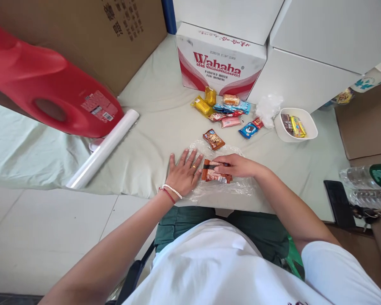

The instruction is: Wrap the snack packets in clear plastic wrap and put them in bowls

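Note:
My left hand [186, 173] lies flat with its fingers spread, at the left edge of a sheet of clear plastic film [238, 188]. My right hand [238, 165] reaches in from the right, fingers closed over a reddish-brown wrapped snack packet [220, 178] resting on the film. Whether a second packet lies under it I cannot tell. Just beyond the film is a brown cookie packet [213, 139]. Farther back lie yellow packets [203, 106], a pink packet [231, 122], a blue packet [249, 130] and several other small wrapped snacks.
A roll of film [103, 148] lies left, beside a big red jug [60, 84]. At the back stands a Wahaba-style water carton [220, 63]. To the right are a crumpled clear bag [269, 108], a white tub [295, 135] with snacks, a phone [339, 203] and plastic bottles [357, 177].

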